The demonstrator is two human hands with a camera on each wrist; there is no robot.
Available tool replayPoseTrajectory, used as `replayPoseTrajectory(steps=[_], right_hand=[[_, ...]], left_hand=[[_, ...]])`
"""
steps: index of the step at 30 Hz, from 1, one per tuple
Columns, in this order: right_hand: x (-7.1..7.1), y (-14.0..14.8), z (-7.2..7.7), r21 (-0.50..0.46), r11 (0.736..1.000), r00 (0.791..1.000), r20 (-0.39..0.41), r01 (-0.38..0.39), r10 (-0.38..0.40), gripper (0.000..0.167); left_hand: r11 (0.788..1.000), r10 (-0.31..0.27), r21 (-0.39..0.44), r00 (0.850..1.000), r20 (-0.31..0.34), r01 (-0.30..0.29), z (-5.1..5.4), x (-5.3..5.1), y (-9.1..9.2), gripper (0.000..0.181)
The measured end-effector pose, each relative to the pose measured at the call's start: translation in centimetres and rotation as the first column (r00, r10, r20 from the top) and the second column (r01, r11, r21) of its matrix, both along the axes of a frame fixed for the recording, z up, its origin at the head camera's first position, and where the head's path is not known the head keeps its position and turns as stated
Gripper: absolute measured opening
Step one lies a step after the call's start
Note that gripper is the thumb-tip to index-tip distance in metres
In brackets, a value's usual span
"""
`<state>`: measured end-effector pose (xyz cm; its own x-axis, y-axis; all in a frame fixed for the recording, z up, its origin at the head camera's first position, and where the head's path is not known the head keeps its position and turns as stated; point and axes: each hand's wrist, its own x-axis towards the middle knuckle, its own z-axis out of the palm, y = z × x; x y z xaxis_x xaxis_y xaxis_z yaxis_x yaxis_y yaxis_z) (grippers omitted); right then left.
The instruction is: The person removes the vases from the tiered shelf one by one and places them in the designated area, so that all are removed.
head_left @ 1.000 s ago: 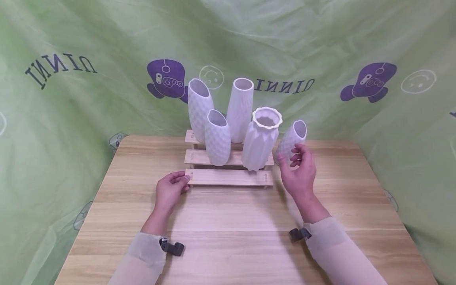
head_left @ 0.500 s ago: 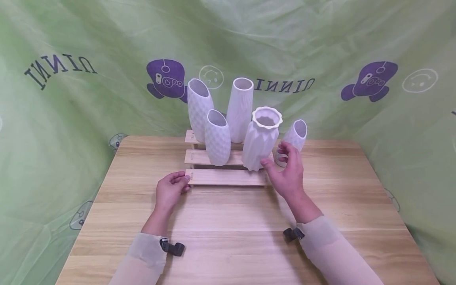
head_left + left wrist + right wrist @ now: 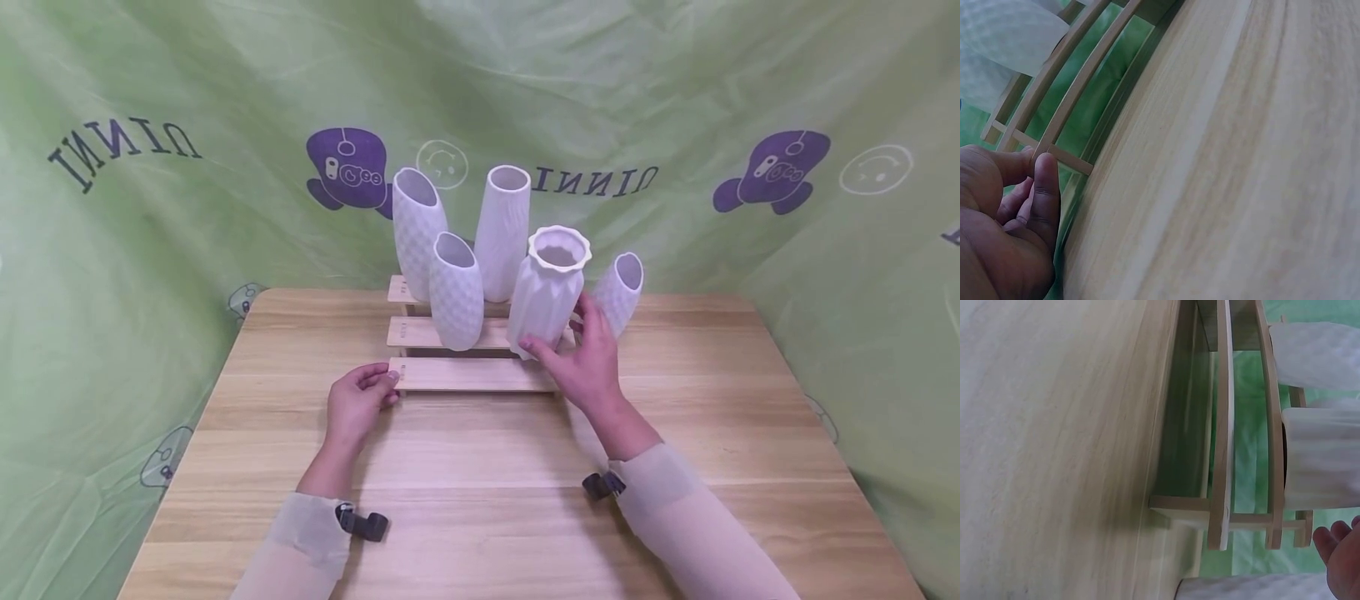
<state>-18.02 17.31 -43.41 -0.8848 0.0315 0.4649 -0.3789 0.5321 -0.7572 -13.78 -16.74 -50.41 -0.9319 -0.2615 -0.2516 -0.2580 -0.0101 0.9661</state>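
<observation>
A three-step wooden stand [image 3: 465, 375] holds several white vases. My left hand [image 3: 356, 404] pinches the left end of its lowest step between thumb and fingers; the left wrist view shows the fingertips [image 3: 1046, 164] on that slat. On the middle step, at the right, stands a fluted vase [image 3: 551, 287] with a scalloped rim. My right hand [image 3: 592, 362] is beside it, thumb overlapping its lower front and fingers at its right side. In the right wrist view a gap shows between the fingers [image 3: 1338, 534] and the fluted vase [image 3: 1322, 459].
A dimpled vase [image 3: 457, 292] shares the middle step at left. On the top step are another dimpled vase [image 3: 418, 233] and a tall tapered one [image 3: 504, 233]. A small dimpled vase [image 3: 619, 293] stands on the table [image 3: 720, 400] right of the stand. A green curtain [image 3: 660, 67] hangs behind.
My right hand has moved left, from the small dimpled vase on the table to the fluted vase. The left hand keeps its place on the stand, and the vases have not moved.
</observation>
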Motion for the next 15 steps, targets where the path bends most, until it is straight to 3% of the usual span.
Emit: replayPoseTrajectory(steps=[15], right_hand=[[-0.40,-0.32,-0.11,0.014,1.000,1.000,-0.009,-0.009,0.009,0.085]], left_hand=[[1.000,-0.006,0.023,1.000,-0.001,0.006,-0.01,-0.02,-0.11,0.038]])
